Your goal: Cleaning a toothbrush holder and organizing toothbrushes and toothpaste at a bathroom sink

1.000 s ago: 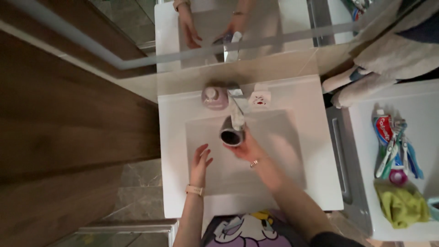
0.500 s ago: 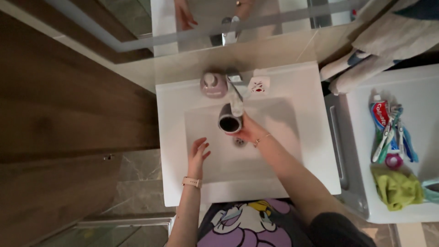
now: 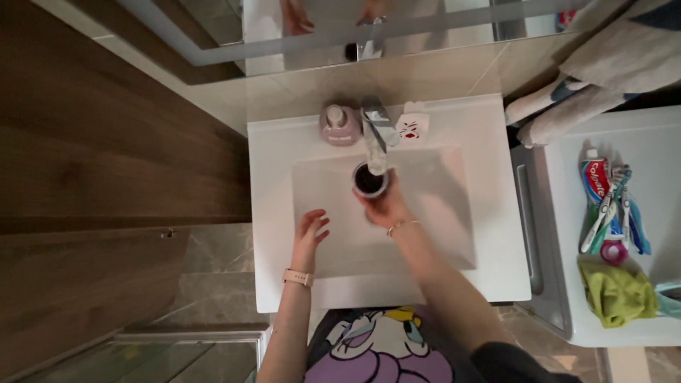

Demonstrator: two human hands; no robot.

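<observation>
A small dark cylindrical cup (image 3: 370,180) is held just above the centre of the frame, inside the white rectangular sink basin (image 3: 440,234), and its open mouth is turned up towards the camera so that the dark interior is seen almost straight down. The cup's long axis is therefore set roughly upright, and the mouth is placed directly beneath the tip of the chrome tap spout (image 3: 376,142), which reaches down the frame from the back rim of the basin; the spout end overlaps the cup's upper rim in the picture. The cup is gripped from below and to the right by the right hand (image 3: 385,208), whose fingers are wrapped around the cup's wall, so the grip is closed on it, and a thin bracelet is seen at the wrist. The left hand (image 3: 310,232) is held lower left of the cup, over the basin floor, with its fingers spread and nothing in them; it is clearly apart from the cup, and a pale watch strap is worn on that wrist. The right hand is thus the one at the cup, with the tap lying up the frame from the grip. Whether water is running cannot be told. Behind the basin, a mauve pump soap bottle (image 3: 338,124) is stood left of the tap and a small white patterned object (image 3: 412,126) right of it. On the white counter (image 3: 660,163) at the right edge, a toothpaste tube and toothbrushes (image 3: 608,206) are laid above a crumpled green cloth (image 3: 617,292).
</observation>
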